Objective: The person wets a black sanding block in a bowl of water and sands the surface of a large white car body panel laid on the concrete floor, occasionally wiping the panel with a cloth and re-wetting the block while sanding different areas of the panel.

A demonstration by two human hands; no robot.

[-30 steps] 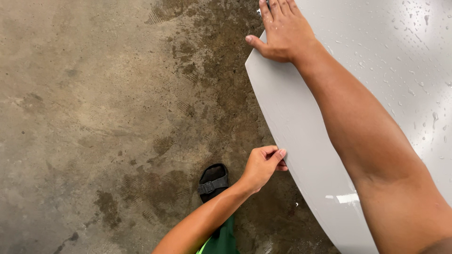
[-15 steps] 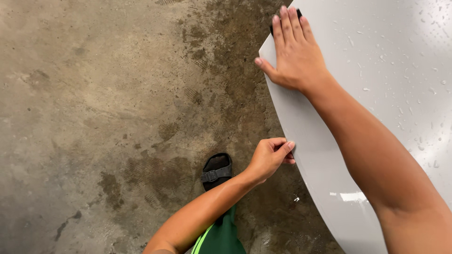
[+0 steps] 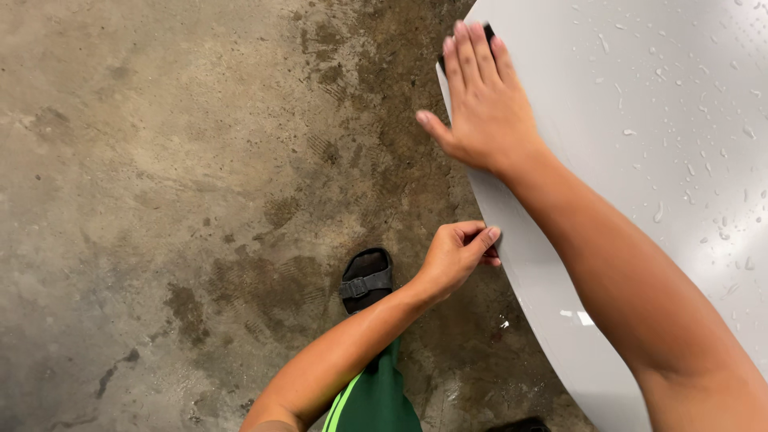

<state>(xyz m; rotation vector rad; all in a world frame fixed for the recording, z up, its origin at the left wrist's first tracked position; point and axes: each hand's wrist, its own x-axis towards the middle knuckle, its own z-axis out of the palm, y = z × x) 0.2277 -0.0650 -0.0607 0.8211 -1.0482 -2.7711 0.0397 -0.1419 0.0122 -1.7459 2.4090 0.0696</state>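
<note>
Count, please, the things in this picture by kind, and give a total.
Hands: 2, left hand and right hand
Grey panel: 1
Black sandal: 1
Dark pad under the right fingers: 1
Green shorts: 1
Total: 6

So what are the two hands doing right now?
Left hand: closed, pinching the edge of the grey panel.
Right hand: open, pressed flat on the panel.

Bare concrete floor (image 3: 160, 200) showing dark damp stains and faint tread marks. Black sandal (image 3: 366, 280) resting flat on floor just left of grey panel edge (image 3: 560, 336). Second dark shoe (image 3: 520, 425) peeking in at bottom.
</note>
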